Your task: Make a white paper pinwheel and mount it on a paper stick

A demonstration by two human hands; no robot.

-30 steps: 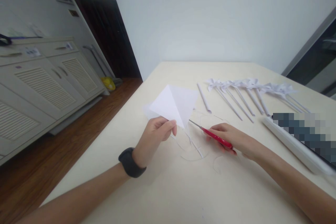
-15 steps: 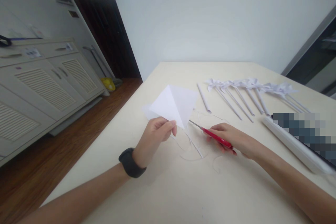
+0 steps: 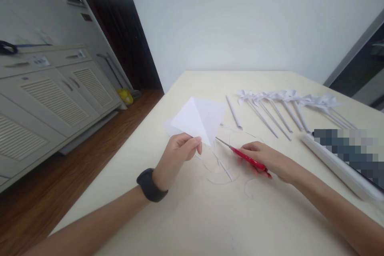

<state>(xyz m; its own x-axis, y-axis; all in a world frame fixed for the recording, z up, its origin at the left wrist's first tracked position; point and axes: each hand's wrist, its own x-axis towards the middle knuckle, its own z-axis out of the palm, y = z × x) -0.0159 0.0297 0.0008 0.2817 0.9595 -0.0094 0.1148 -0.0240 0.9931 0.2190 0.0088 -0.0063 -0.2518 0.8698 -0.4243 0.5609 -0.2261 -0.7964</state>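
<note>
My left hand [image 3: 178, 156], with a black band on its wrist, pinches the near corner of a folded white paper [image 3: 198, 119] and holds it up off the cream table [image 3: 192, 224]. My right hand [image 3: 268, 159] lies low on the table, closed round red-handled scissors [image 3: 240, 154]. The scissor blades point left toward the paper's lower tip and stop just short of it. Thin curled paper strips [image 3: 220, 168] lie on the table between my hands.
Several white paper pinwheels on sticks [image 3: 279, 106] lie in a row at the back right, with one bare rolled stick [image 3: 233, 112] left of them. A white paper roll [image 3: 339, 166] lies at the right. The table's left edge drops to wooden floor; cabinets stand far left.
</note>
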